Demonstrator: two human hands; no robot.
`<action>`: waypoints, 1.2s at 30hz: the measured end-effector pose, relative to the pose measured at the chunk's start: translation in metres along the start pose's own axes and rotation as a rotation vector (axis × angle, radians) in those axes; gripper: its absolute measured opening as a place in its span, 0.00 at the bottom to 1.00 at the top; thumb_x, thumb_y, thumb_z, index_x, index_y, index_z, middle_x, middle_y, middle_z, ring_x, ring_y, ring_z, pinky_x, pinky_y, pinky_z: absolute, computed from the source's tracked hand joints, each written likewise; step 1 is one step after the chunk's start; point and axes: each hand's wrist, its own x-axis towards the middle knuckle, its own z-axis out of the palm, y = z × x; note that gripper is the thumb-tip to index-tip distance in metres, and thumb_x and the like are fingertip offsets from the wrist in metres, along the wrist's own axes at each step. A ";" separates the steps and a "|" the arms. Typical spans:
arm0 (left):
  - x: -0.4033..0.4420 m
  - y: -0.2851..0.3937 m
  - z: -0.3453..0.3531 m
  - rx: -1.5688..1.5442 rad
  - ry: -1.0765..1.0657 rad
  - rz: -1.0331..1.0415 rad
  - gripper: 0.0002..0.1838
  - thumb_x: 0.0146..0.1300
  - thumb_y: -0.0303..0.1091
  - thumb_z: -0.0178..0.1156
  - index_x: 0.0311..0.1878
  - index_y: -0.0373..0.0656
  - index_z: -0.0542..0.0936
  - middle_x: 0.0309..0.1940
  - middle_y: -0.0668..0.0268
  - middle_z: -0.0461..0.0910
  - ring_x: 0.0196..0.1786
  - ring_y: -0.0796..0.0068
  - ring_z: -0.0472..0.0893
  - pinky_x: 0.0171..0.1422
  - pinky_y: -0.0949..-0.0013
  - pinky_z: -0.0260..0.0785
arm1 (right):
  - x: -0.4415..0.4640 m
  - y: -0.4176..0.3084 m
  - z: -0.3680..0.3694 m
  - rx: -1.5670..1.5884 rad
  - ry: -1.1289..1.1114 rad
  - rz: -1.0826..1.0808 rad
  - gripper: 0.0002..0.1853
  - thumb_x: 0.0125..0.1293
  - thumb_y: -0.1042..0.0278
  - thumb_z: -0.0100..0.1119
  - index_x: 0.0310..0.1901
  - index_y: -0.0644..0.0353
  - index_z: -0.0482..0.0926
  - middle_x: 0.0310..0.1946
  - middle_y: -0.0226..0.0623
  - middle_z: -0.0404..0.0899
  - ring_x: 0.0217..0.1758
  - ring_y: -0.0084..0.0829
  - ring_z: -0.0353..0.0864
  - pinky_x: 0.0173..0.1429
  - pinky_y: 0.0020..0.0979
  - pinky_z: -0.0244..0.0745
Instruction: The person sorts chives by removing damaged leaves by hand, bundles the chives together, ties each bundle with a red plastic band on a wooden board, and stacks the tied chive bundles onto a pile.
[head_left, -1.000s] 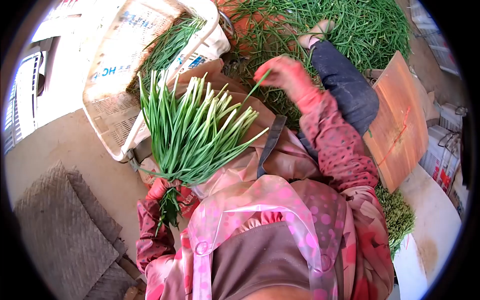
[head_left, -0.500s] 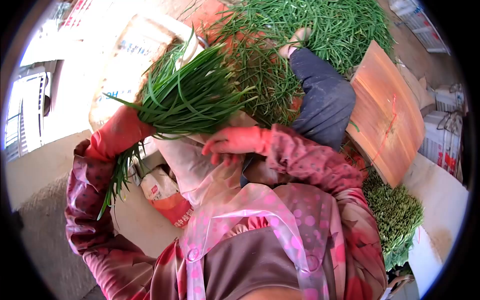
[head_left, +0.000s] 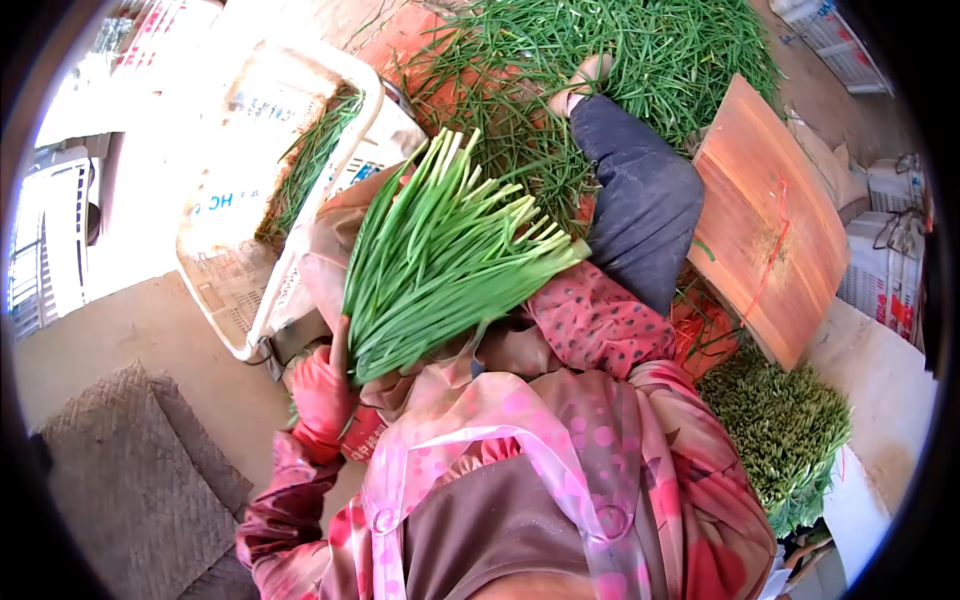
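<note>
Green stalks (head_left: 445, 265) back over lap (head_left: 325, 245), at left hand (head_left: 322, 393)

Left hand (head_left: 322, 393) red-gloved, fingers curled; left forearm (head_left: 290, 497) angled forward; right arm (head_left: 600, 318) bent across the front; right hand hidden.

At left, a white perforated plastic basket (head_left: 372, 90) with slender green leaves (head_left: 313, 160) inside; nearer, flat grey woven mats (head_left: 130, 480). Ahead, a loose green leafy heap (head_left: 650, 60). At right, a tilted reddish-brown wooden board (head_left: 765, 220); just nearer, densely packed green stalks (head_left: 775, 420).
</note>
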 end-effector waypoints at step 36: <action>0.091 0.043 0.030 -2.211 -0.688 -0.448 0.26 0.54 0.39 0.66 0.54 0.37 0.76 0.41 0.63 0.82 0.39 0.71 0.82 0.48 0.68 0.76 | -0.039 -0.048 0.000 0.258 -0.255 -0.138 0.27 0.68 0.63 0.54 0.66 0.64 0.62 0.58 0.42 0.73 0.53 0.29 0.78 0.57 0.28 0.74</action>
